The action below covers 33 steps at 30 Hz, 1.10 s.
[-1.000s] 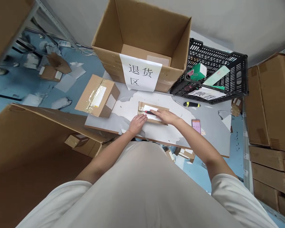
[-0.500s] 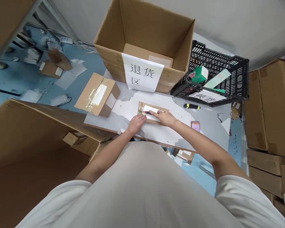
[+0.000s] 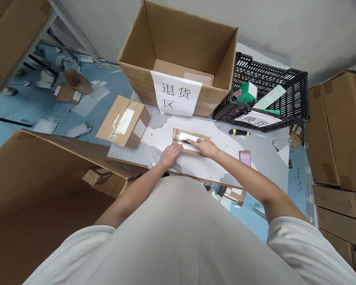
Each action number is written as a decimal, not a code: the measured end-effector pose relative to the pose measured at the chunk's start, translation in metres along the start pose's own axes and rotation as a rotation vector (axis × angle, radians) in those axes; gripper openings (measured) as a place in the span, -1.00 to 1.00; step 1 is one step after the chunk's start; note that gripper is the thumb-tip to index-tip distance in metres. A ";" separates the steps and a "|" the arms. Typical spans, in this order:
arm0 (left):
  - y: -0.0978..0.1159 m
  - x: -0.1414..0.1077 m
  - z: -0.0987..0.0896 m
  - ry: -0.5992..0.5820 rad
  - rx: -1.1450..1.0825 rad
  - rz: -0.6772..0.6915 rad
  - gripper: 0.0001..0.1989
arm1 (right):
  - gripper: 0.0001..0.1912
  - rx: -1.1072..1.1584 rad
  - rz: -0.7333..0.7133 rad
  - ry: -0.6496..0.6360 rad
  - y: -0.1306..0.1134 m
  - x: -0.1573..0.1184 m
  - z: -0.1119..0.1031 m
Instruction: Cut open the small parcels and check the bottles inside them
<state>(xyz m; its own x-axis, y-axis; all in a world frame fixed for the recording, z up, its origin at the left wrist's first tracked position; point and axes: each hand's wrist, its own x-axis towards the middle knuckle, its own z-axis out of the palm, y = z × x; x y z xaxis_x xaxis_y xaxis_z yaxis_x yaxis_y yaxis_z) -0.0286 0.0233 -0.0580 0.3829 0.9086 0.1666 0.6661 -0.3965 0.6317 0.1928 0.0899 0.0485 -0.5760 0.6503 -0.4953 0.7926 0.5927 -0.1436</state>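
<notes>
A small flat cardboard box (image 3: pixel 206 138) with a white label and clear tape at its left end lies on the table before me. My left hand (image 3: pixel 171 154) rests flat on its near left edge, fingers stretched out. Between the fingers of my right hand (image 3: pixel 207 148) is a slim red-and-black utility knife (image 3: pixel 184 141), forefinger laid along its top. Its thin tip points left at the taped end; whether it has entered the tape is too small to tell.
An open carton (image 3: pixel 213 103) with a paper sign stands behind, beside a black plastic crate (image 3: pixel 293 95) of small boxes. A taped box (image 3: pixel 130 138) sits left. Rightward lie a yellow-and-black cutter (image 3: pixel 239 132) and a phone (image 3: pixel 245 158). A large open carton (image 3: pixel 47 174) flanks me.
The camera view has shifted slightly. Both hands and the utility knife stay in nearly the same place on the flat box; the knife's thin tip shows more clearly now.
</notes>
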 end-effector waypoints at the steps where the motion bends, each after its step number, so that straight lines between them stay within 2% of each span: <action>1: -0.001 0.000 0.001 -0.001 0.002 0.000 -0.65 | -0.23 0.002 0.009 -0.006 0.000 0.000 0.000; 5: -0.002 -0.002 0.003 0.011 0.009 0.008 -0.67 | -0.23 0.002 0.044 -0.056 -0.003 -0.004 -0.005; 9: -0.001 -0.002 0.004 0.033 0.085 0.041 -0.67 | -0.29 -0.043 0.061 -0.123 -0.003 -0.018 -0.020; 14: -0.001 -0.001 0.005 0.065 0.156 0.065 -0.68 | -0.34 -0.148 0.157 -0.258 0.021 -0.053 -0.037; 20: 0.001 0.000 0.008 0.064 0.151 0.022 -0.67 | -0.26 -0.182 0.273 -0.288 0.046 -0.095 -0.031; 27: 0.011 0.004 0.001 -0.018 0.153 -0.027 -0.65 | -0.24 -0.117 0.277 -0.174 0.069 -0.136 0.000; 30: 0.018 0.006 -0.009 -0.071 0.194 -0.022 -0.66 | -0.38 0.099 0.289 0.025 0.079 -0.153 0.026; 33: 0.024 0.016 -0.021 -0.154 0.257 0.021 -0.63 | -0.41 0.501 0.397 0.261 0.073 -0.155 0.056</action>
<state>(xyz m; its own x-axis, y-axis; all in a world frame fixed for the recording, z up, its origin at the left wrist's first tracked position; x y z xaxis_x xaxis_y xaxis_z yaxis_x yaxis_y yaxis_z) -0.0199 0.0316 -0.0238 0.4779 0.8771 0.0487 0.7897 -0.4532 0.4135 0.3511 0.0051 0.0667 -0.2022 0.9029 -0.3792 0.9144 0.0353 -0.4034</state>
